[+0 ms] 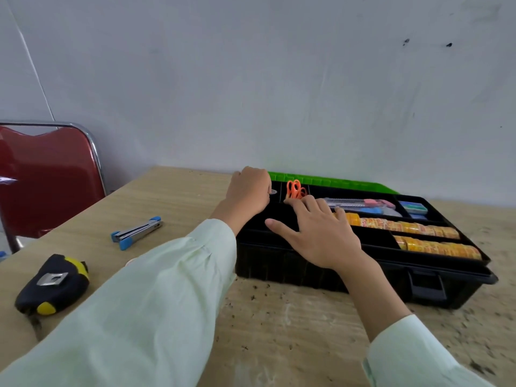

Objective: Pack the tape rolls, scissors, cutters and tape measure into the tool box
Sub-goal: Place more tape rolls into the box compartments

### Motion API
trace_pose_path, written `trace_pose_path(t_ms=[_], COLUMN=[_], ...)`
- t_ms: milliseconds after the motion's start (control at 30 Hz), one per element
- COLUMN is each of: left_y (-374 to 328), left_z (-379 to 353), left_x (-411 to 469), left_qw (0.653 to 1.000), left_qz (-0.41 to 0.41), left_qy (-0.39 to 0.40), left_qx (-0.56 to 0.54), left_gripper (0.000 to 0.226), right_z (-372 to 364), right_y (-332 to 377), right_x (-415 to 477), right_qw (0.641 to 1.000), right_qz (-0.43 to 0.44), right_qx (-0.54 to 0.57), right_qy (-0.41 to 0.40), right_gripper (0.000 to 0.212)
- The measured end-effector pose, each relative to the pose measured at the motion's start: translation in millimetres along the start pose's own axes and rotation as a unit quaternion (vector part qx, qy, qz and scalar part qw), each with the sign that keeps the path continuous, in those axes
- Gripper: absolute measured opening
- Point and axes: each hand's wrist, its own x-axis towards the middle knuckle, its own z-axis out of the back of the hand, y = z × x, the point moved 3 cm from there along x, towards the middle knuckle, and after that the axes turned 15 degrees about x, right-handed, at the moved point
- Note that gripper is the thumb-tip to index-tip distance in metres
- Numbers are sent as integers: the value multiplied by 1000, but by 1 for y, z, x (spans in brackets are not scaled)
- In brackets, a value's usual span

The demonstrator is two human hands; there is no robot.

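A black plastic tool box (321,270) with ribbed front walls lies open on a pale wood-grain table (279,331) whose surface is speckled with dark crumbs. Its green lid (335,181) rests flat behind it against the scuffed grey wall. The left hand (248,192) is curled into a loose fist over the box's far left corner, knuckles up; a small silvery, rounded bit shows at its fingertips, too small to identify, and I cannot tell whether the fingers grip it. The right hand (315,233) lies flat, fingers spread apart, across the dark left compartments, holding nothing, its fingertips just beside the orange-handled scissors (295,189) standing in a narrow rear slot. To the right, a long compartment holds cutters (360,203) with grey bodies and pink and blue sliders, and a small end compartment holds blue and green blocks (413,208). Two front rows carry glossy yellow-orange tape rolls (405,227), packed on edge side by side. Outside the box, well to the left on the table, sits the tape measure (53,283), a rounded black rubbery case with yellow patches and a metal belt clip facing up. Beyond it lies a metal stapler (136,231) with blue plastic ends. Both sleeves are pale mint fabric. A red padded chair (47,180) with a chromed tube frame stands at the table's left end.
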Motion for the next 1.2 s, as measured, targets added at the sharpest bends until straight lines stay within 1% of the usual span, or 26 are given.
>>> trace_pose_path(t_ms=[67,133,167,233,333,400,500,567,600,700,733,800,867,933,1033,1100,1200], left_y=[0,4,7,14,30,44,62,76,85,112,120,131,136,137,137,138,133], left_z=[-1,-3,-2,1,8,8,-2,-7,-9,-13,-15,-20,-25,-30,-33,-34,-31], left_x=[2,1,-1,-9,-35,-58,-85,-100,-108,-134,-142,-154,-163,-169,-172,-171,-167], left_qw=[1000,999,997,991,972,961,964,971,972,966,961,951,941,939,947,952,951], left_qz=[-4,-3,2,22,78,123,143,157,172,247,272,307,323,324,307,297,278], left_qy=[18,36,28,-28,-116,-131,-111,-98,-91,-59,-39,33,96,117,94,55,-13], left_qx=[-2,-40,-68,-127,-191,-210,-197,-153,-131,-55,-23,29,36,23,6,-48,-136], left_gripper=[18,21,21,20,13,10,19,13,12,26,31,40,42,37,32,31,21], right_z=[0,-1,-1,0,0,1,4,3,1,-7,-8,-9,-9,-9,-9,-8,-8], right_y=[0,-1,-1,-1,0,1,7,15,18,21,20,18,18,18,18,18,19], right_x=[1,1,0,0,0,0,4,6,7,5,5,5,5,5,4,4,3], right_qw=[1000,1000,1000,1000,1000,1000,999,999,999,999,1000,1000,1000,1000,1000,1000,1000], right_qz=[2,5,6,8,6,-1,-23,-18,-11,1,3,2,0,0,2,2,3], right_qx=[0,-2,-3,-2,4,8,23,37,41,31,26,20,19,18,15,14,22], right_qy=[-2,-3,-4,-6,1,8,15,10,10,15,10,1,0,0,-1,0,0], right_gripper=[78,78,78,79,79,77,75,76,77,78,79,79,79,78,79,79,79])
